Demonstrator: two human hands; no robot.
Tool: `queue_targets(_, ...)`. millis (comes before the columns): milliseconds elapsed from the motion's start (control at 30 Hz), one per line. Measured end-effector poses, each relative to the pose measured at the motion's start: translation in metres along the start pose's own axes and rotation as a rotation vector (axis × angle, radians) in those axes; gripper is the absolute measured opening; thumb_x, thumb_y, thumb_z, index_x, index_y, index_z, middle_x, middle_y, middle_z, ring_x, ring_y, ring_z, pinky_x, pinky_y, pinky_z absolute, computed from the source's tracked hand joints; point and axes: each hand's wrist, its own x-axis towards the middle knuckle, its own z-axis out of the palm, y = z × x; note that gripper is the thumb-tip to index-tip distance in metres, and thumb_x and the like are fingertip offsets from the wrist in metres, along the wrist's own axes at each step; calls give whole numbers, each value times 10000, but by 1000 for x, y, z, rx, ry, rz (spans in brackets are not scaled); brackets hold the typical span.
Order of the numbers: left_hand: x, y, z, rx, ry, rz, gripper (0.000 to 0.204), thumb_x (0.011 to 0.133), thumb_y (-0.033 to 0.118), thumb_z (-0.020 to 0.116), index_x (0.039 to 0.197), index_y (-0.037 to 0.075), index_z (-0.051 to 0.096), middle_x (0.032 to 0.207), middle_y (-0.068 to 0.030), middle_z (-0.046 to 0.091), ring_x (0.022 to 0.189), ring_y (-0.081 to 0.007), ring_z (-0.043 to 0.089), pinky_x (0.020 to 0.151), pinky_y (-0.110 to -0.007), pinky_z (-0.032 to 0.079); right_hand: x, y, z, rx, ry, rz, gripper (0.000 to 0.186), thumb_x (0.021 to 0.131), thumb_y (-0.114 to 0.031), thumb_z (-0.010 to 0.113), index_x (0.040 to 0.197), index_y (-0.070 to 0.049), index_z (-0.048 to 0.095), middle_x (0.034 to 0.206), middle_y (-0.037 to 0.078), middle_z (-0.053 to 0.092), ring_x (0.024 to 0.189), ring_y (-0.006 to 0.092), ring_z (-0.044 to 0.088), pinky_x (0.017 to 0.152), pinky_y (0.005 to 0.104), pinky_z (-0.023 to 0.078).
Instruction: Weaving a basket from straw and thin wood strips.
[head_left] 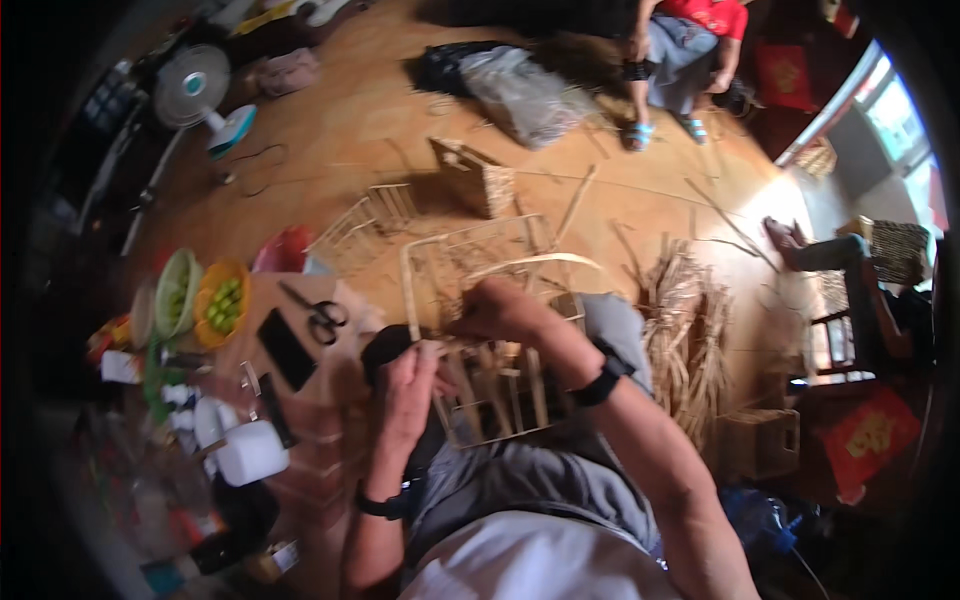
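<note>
A light-coloured openwork frame (409,285) of thin bars rests on my lap, partly woven with pale strips near my body. My left hand (405,390) is closed at the frame's left side, fingertips pinching its bar. Over the middle of the frame my right hand (500,310) is closed, its fingers bent downward and largely hidden. A pale flat strip (545,259) curves from behind the right hand out to the right, and appears to be held in it.
At left, a low table (305,425) bears scissors (326,322), a black phone (287,348), fruit bowls (222,303) and a white cup (252,453). Straw bundles (685,325) lie at right. Ahead are a woven box (478,180), a fan (192,88) and a seated person (690,50); another sits at right.
</note>
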Motion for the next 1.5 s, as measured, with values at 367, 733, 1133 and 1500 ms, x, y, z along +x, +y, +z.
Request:
queue_targets(367,-6,55,-3,761,102,659,254,878,43,757,1131,63,742,1110,-120,708,1078,-332,657,979,-459,511,20,19,13,-50,-331,-62,252,886,-255,762,848,-8,788,758,122,765,647,222,717,621,388,567)
queue_targets(733,10,26,-4,895,57,458,135,914,-12,614,1033,-28,675,1028,-237,677,1056,-444,575,970,-515,441,7,-16,55,-175,580,-31,383,811,-360,833,769,9,735,738,215,692,741,413,713,704,508,568)
queue_targets(1133,26,37,-20,755,-145,429,158,879,-45,593,999,-42,696,990,-237,682,1100,-432,612,988,-496,480,-74,-42,62,-337,738,-356,233,855,-192,654,1006,-20,610,1030,144,548,1056,327,551,903,430,472)
queue_targets(1500,41,60,-29,799,-346,290,122,889,-6,667,980,-75,709,946,-273,710,963,-466,670,871,-510,515,-88,-49,87,-355,679,-252,248,940,-209,599,1077,-8,555,1048,130,546,972,283,591,854,398,458)
